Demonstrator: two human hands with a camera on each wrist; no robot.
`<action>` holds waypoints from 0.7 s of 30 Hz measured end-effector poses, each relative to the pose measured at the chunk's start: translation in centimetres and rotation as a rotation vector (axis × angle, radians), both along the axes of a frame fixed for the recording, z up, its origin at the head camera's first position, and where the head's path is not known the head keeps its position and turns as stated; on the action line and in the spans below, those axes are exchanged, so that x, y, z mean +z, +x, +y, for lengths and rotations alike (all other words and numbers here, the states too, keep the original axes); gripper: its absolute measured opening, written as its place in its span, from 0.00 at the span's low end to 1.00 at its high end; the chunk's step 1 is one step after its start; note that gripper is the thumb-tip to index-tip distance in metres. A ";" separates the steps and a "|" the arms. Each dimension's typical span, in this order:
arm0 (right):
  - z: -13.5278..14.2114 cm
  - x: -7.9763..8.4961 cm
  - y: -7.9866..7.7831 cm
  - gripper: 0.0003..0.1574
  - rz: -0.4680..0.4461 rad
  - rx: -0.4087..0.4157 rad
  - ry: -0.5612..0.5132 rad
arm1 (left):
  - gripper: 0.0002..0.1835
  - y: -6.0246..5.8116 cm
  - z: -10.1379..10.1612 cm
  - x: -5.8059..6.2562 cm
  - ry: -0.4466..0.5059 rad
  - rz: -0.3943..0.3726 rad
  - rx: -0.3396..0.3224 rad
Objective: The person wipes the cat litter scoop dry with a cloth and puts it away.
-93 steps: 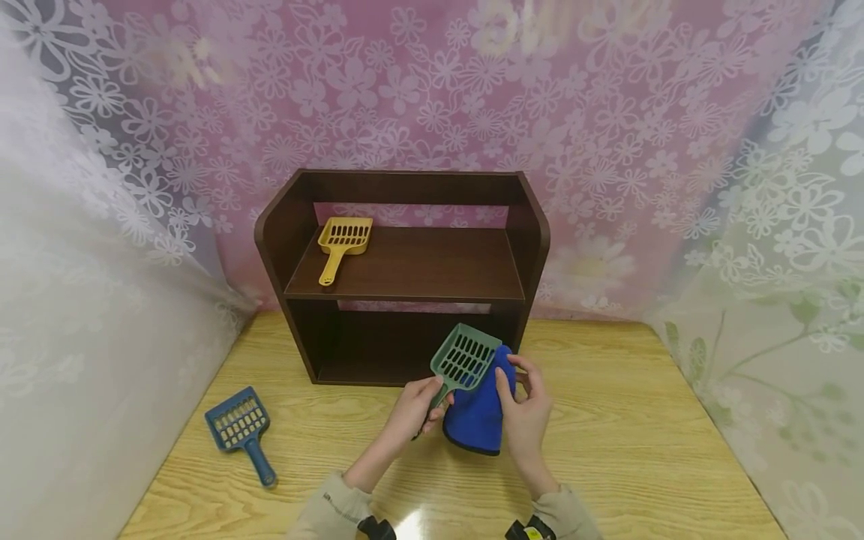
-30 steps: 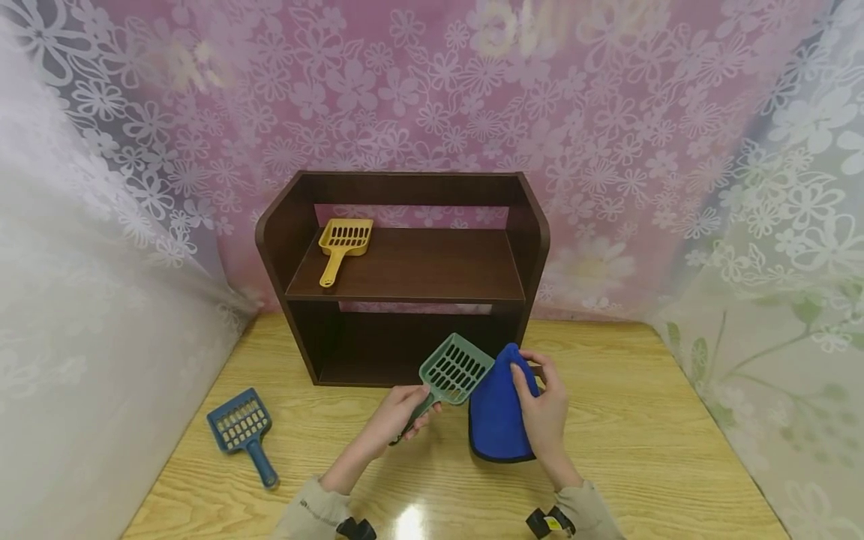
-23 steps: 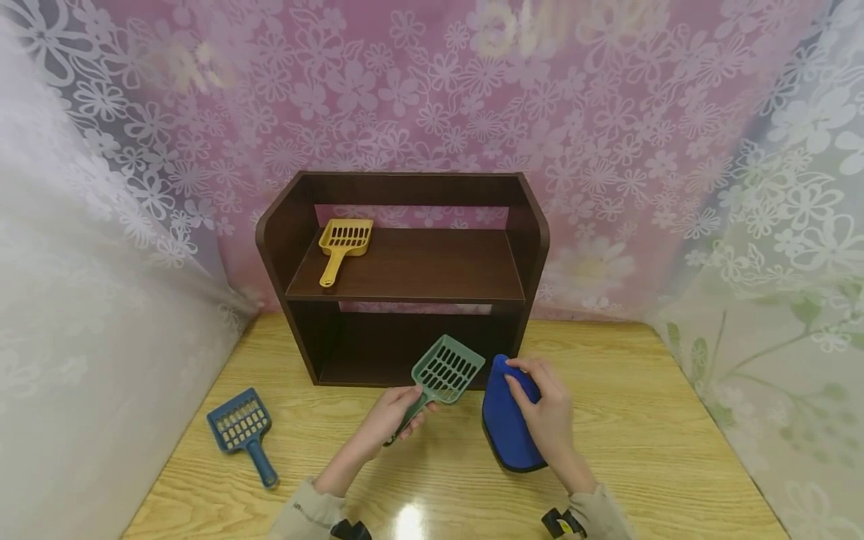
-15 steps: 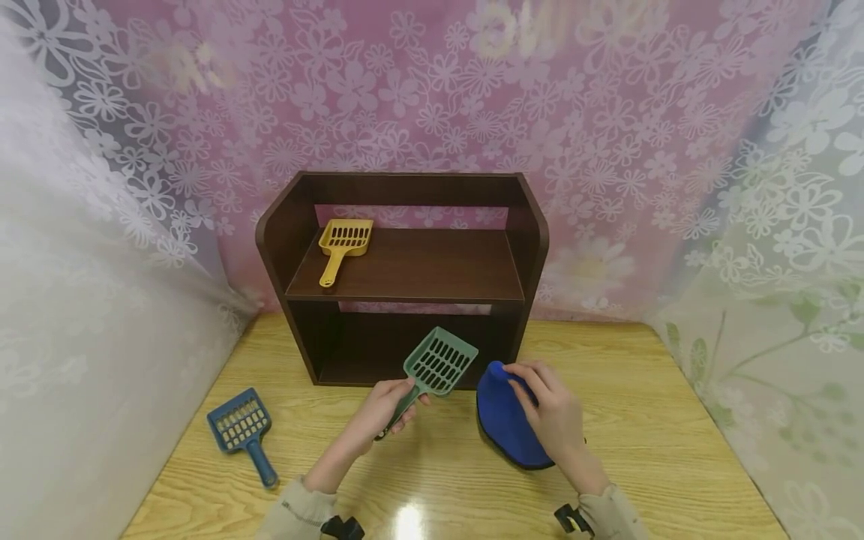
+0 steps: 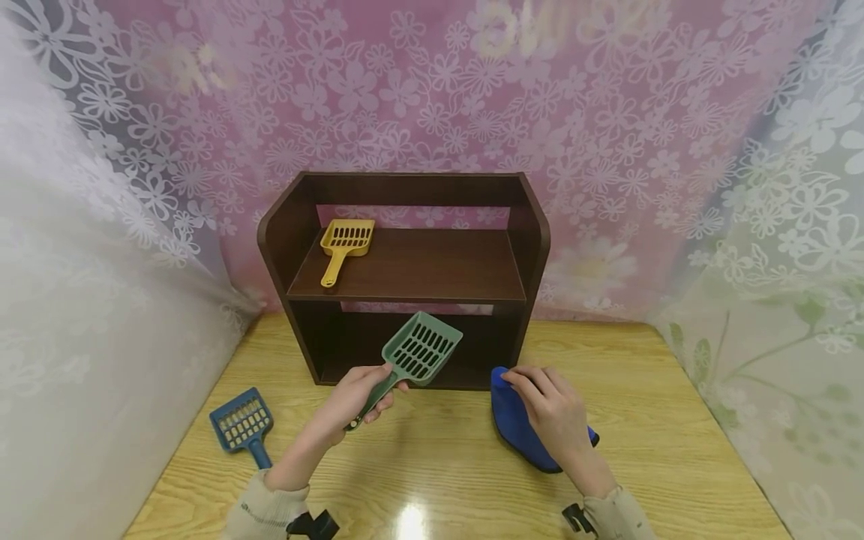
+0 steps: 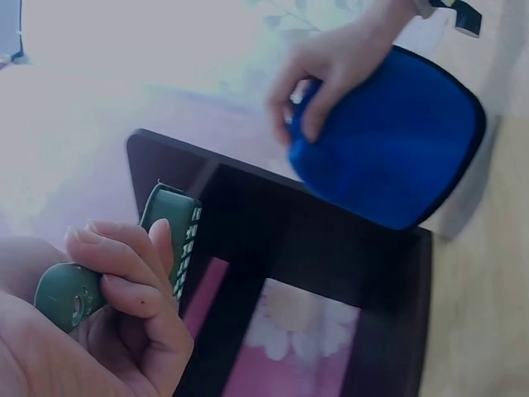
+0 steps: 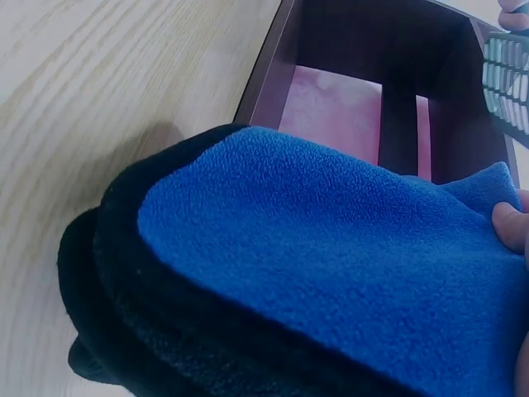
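Observation:
In the head view my left hand point(image 5: 358, 394) grips a green slotted litter scoop point(image 5: 424, 349) by its handle, the head tilted up in front of the shelf's lower opening. The left wrist view shows my fingers curled round that handle point(image 6: 59, 298), its holed end sticking out. To the right, my right hand point(image 5: 560, 416) pinches the top corner of a blue cloth point(image 5: 516, 427) between thumb and fingers. The cloth hangs in folds over the table, apart from the scoop. Its soft pile and black edging point(image 7: 116, 223) show in the right wrist view.
A dark brown two-tier shelf point(image 5: 418, 262) stands at the back of the wooden table point(image 5: 641, 420). On its upper board lies a yellow litter scoop point(image 5: 343, 250). A blue litter scoop point(image 5: 241, 421) lies on the left, its handle partly behind my left forearm. Floral curtains enclose the table.
The green scoop, earlier against the cloth, has moved left and slightly up in my left hand. My right hand has drawn the cloth right and lower. The shelf and other scoops have not moved.

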State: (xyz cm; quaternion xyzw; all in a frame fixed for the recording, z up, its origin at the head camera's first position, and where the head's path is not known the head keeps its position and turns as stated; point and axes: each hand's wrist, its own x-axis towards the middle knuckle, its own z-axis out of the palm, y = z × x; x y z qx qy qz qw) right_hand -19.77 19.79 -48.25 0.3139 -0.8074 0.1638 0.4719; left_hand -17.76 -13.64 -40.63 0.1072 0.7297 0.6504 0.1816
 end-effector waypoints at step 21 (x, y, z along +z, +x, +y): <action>-0.5 -0.5 -0.1 0.18 0.022 0.005 -0.009 | 0.27 -2.9 -0.9 6.7 -0.023 0.059 0.119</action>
